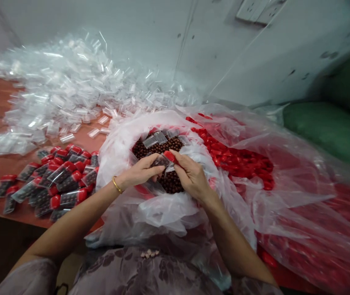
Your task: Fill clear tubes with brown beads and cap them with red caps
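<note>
Over the open mouth of a white plastic bag [150,209], my two hands meet. My left hand [142,170] grips a clear container [160,161] with dark balls inside. Pinched in my right hand [192,175] is a red cap [170,156], at the container's right end; whether it is fully seated cannot be made out. Brown balls [172,181] fill the bag below my hands, and a few clear empty containers [155,139] lie on them.
Capped containers with red tops [67,176] are piled at the left. Behind them spreads a big heap of clear containers [70,82]. Red caps [236,159] lie in a clear bag at right. A wall [218,49] stands behind.
</note>
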`<action>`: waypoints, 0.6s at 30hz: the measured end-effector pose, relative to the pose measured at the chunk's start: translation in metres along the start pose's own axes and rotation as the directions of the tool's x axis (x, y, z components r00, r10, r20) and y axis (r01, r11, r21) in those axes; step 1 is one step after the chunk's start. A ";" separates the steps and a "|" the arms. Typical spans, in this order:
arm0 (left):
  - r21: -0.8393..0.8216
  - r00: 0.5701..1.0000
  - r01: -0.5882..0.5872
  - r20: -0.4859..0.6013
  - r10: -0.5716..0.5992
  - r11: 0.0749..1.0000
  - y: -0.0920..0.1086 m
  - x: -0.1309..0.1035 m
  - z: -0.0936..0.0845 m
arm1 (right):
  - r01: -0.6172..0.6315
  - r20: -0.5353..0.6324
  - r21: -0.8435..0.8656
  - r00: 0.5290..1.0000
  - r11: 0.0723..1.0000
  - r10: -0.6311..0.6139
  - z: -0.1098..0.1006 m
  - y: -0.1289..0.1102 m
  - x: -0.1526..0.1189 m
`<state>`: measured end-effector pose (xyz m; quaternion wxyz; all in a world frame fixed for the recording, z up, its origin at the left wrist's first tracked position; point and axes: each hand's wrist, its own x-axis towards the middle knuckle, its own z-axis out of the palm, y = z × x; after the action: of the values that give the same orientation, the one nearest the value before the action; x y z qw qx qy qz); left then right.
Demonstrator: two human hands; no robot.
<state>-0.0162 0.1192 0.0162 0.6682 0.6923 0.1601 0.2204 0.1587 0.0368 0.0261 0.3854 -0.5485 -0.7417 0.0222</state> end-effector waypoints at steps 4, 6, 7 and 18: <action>-0.019 1.000 0.024 0.001 -0.024 1.000 0.002 -0.001 0.001 | 0.032 0.009 -0.039 0.999 0.999 -0.031 0.006 0.004 -0.005; -0.010 0.999 0.043 -0.014 -0.044 0.999 0.002 -0.001 0.001 | 0.047 0.002 -0.067 0.999 0.997 -0.047 0.010 0.003 -0.007; -0.005 0.999 0.042 -0.023 -0.042 0.999 0.003 -0.001 0.001 | 0.060 0.004 -0.075 0.998 0.995 -0.060 0.011 0.002 -0.007; 0.180 0.999 -0.025 0.027 0.021 0.983 0.005 -0.005 -0.003 | 0.197 0.126 -0.165 0.976 0.966 -0.177 0.005 -0.003 -0.018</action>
<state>-0.0228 0.1190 0.0206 0.6023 0.7544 0.1628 0.2040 0.1549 0.0227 0.0145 0.2942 -0.5059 -0.8093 -0.0499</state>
